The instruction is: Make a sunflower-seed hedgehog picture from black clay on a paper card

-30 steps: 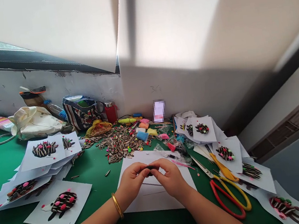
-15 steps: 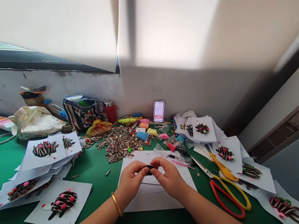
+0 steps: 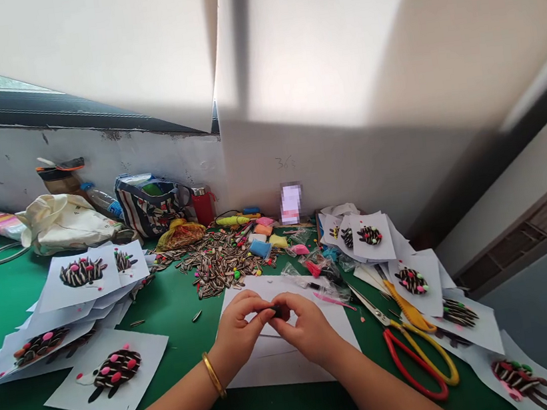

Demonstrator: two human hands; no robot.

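Observation:
My left hand (image 3: 239,329) and my right hand (image 3: 306,327) meet in the middle, fingertips pinched together around a small lump of black modelling clay (image 3: 278,311). Most of the lump is hidden by the fingers. Both hands hover over white paper (image 3: 295,367) lying on the green table. A gold bangle (image 3: 214,374) circles my left wrist. Just behind the paper spreads a heap of striped sunflower seeds (image 3: 220,259). Soft coloured clay packets, among them a blue one (image 3: 260,248), lie beside the heap.
Large scissors (image 3: 390,324) with red and yellow handles lie to the right, by an orange-handled tool (image 3: 408,308). Seed-and-clay picture cards are stacked at left (image 3: 75,308) and right (image 3: 417,280). Bags (image 3: 67,222) and a red flask (image 3: 203,206) stand along the wall.
My fingers have shifted around the black clay, and less of it shows now. The right fingers are more curled; both arms keep their place.

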